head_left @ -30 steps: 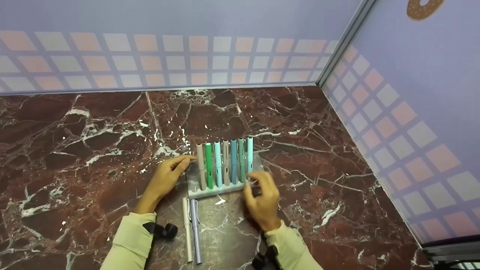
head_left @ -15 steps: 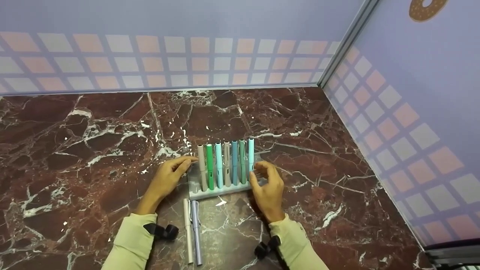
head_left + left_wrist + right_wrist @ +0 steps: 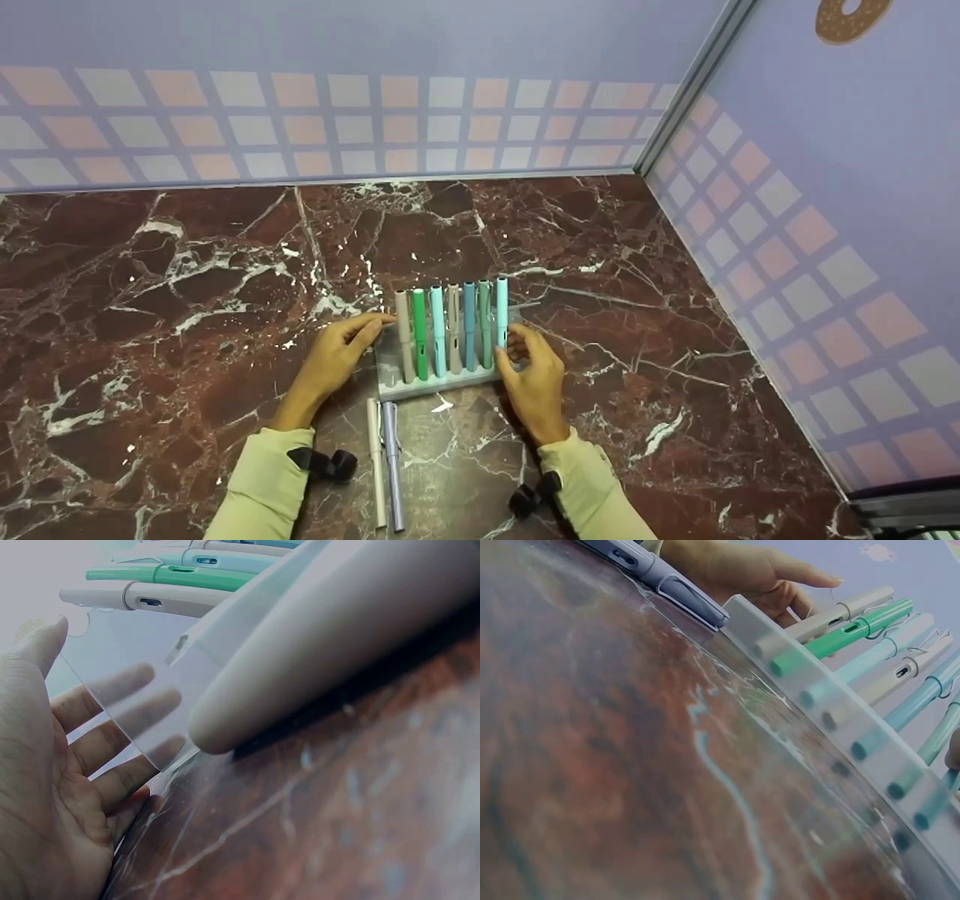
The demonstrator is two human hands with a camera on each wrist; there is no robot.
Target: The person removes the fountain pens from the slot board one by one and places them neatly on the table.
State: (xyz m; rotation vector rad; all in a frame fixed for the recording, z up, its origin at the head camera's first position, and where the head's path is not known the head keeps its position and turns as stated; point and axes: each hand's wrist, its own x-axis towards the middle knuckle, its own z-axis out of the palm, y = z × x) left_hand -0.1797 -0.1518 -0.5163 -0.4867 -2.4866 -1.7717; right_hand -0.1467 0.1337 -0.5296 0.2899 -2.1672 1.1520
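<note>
A clear acrylic pen stand (image 3: 442,388) holds a row of several upright pens, among them a green pen (image 3: 419,330) and, rightmost, a light blue pen (image 3: 502,307). My left hand (image 3: 335,352) is at the stand's left edge; in the left wrist view its relaxed fingers (image 3: 101,746) show behind the transparent plate (image 3: 124,637), thumb outside the edge. My right hand (image 3: 538,379) pinches the light blue pen low down between thumb and fingers. The right wrist view catches only a fingertip (image 3: 952,757) beside that pen.
Two capped pens, one cream (image 3: 376,465) and one lavender (image 3: 392,469), lie side by side on the marbled tabletop (image 3: 225,300) in front of the stand's left end. Walls with a checked pattern (image 3: 397,124) bound the table behind and on the right.
My right hand has shifted slightly right and back from the lower front of the stand, to the right side of the light blue pen. The left hand stays in place.
</note>
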